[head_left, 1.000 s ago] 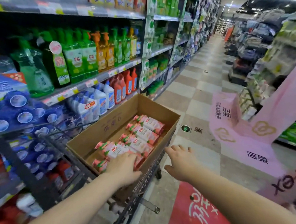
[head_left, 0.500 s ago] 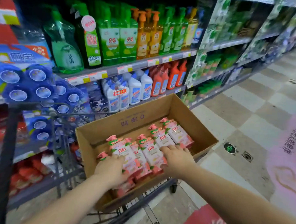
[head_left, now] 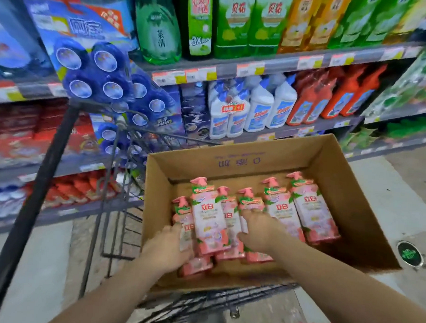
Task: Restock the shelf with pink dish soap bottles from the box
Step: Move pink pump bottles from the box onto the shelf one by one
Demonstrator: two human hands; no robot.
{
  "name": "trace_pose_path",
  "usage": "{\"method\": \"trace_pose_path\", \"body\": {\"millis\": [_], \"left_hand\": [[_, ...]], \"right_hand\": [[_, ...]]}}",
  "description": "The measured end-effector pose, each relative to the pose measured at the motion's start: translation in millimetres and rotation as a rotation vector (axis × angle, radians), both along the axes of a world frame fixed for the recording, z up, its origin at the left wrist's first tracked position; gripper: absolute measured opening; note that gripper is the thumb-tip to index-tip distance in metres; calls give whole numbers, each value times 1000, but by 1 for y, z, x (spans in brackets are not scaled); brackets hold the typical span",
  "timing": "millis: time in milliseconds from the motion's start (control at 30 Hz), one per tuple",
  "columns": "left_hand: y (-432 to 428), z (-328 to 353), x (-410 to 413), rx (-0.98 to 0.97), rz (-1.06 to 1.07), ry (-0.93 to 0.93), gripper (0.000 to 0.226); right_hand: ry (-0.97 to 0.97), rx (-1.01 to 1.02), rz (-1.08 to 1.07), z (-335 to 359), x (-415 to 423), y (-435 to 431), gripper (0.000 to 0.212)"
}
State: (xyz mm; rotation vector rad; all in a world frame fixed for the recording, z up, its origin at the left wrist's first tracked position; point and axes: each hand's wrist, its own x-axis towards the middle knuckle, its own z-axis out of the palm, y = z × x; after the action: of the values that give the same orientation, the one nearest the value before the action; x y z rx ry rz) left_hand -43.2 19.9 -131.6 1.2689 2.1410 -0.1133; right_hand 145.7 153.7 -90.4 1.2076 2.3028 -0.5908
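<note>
Shelf (head_left: 273, 68) beyond both hands, top cut off, labels blurred. Cardboard box (head_left: 348, 193) on wire cart (head_left: 212, 302), near wall hidden by forearms. Six pink dish soap bottles (head_left: 313, 211) lie flat inside, pumps away from hands. Left hand (head_left: 170, 250) curled on leftmost bottle's lower end, hiding it. Right hand (head_left: 260, 228) pressed flat, fingers spread over middle bottle; grasp unclear.

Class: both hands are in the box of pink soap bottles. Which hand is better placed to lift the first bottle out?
Probably the left hand: it rests on the leftmost pink bottle, on the shelf side of the cardboard box. The right hand lies flat over the middle bottles.
</note>
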Motion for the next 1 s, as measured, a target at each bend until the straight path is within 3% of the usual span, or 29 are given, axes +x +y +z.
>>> {"method": "trace_pose_path", "body": {"millis": [233,333,400,533,800,933,1000], "left_hand": [[45,-38,-5,-55,203,-254,89],[58,-54,-9,-20,340,-420,87],[64,-65,-9,1,440,-534,80],[73,-85,-1,41,578,-711,37],[67,-112,29,22,968,-799,45],[72,-118,36,47,1025,-773,52],[73,-118,35,44,1079,-785,55]], "right_hand": [[-54,-81,-9,-40,-39,56,65],[-36,-123,-43,-58,-53,70,67],[-18,-157,-66,-71,-60,78,69],[79,-231,-97,-98,-73,88,76],[251,-474,-385,-145,-92,90,74],[375,-544,-557,-155,-100,89,59],[380,-597,-603,-156,-104,90,41]]}}
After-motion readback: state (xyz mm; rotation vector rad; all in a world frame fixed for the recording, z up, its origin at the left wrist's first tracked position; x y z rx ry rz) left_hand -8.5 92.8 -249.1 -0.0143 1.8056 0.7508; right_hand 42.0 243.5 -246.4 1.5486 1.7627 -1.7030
